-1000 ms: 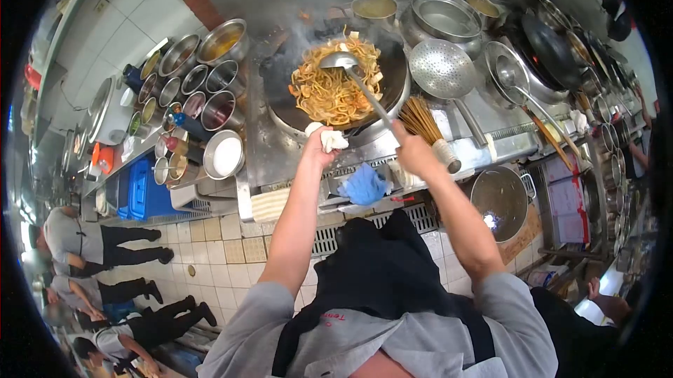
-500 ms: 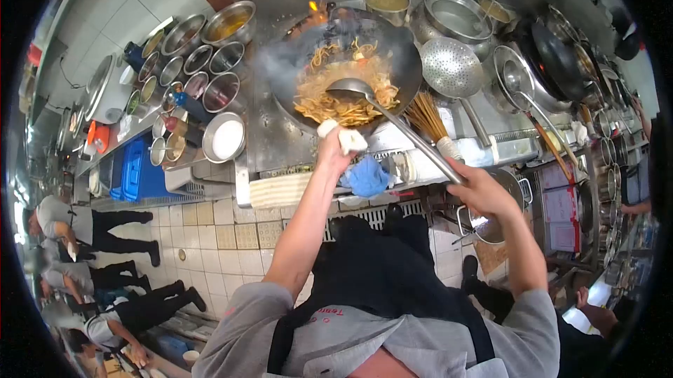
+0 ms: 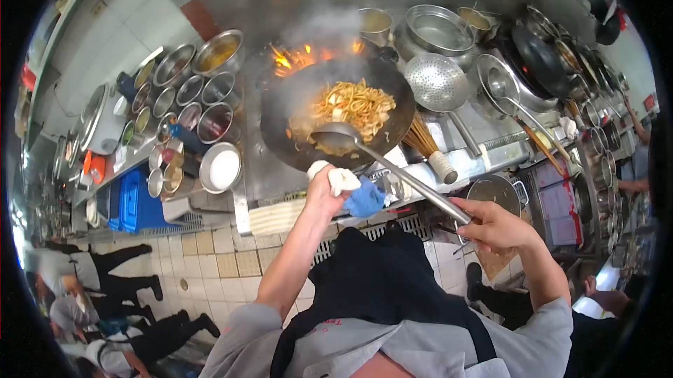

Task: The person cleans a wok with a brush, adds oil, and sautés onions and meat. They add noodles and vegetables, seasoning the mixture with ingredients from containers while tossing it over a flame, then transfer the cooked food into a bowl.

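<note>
Steaming noodles (image 3: 354, 108) lie in a dark wok (image 3: 284, 133) on the stove, with flames (image 3: 294, 59) rising behind its far rim. My left hand (image 3: 326, 192) is closed on a white cloth (image 3: 338, 179) at the wok's near edge; the wok's handle, if any, is hidden by the cloth. The fingers of my right hand (image 3: 494, 224) wrap round the end of a long-handled ladle (image 3: 413, 182). Its bowl rests inside the wok, at the near side of the noodles. A blue cloth (image 3: 366, 199) lies just right of my left hand.
Metal bowls (image 3: 221, 166) and containers stand at the left. A perforated strainer (image 3: 436, 82), a bamboo brush (image 3: 427, 147) and a large pot (image 3: 440, 29) are right of the wok. Several people (image 3: 70, 269) stand at the lower left; another person's arm (image 3: 610, 299) shows at the lower right.
The wok has tilted and shifted, and the noodles have gathered toward its right. Flames have grown behind it. My right hand with the ladle has moved right and toward my body.
</note>
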Available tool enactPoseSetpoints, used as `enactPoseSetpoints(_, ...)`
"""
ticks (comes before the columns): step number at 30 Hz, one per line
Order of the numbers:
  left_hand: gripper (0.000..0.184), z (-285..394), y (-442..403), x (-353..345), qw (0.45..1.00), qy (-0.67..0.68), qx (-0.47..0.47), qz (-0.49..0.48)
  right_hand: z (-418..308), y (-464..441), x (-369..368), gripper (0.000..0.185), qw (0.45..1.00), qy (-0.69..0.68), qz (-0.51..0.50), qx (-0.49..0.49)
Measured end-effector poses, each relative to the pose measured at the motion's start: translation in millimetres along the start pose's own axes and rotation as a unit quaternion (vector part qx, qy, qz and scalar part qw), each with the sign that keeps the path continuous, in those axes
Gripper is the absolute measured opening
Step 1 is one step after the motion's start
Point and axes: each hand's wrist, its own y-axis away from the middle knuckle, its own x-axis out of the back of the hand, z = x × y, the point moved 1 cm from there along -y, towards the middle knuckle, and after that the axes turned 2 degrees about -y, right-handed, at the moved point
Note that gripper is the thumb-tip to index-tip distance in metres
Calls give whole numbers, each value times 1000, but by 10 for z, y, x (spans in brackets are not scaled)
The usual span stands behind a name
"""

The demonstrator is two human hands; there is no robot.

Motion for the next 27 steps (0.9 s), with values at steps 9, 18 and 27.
enactPoseSetpoints(9, 30, -907, -229, 796, 993, -40, -107, 36, 282, -1062, -99, 64, 898, 313, 243, 192)
enactPoseSetpoints(18, 4, -71, -376, 328, 999, 7, -15, -41, -75, -900, 166, 64, 988, 112, 102, 22)
enactPoseSetpoints(27, 18, -417, -165, 490, 998, 36, -41, 15, -134, -618, -91, 62, 960, 184, 146, 153)
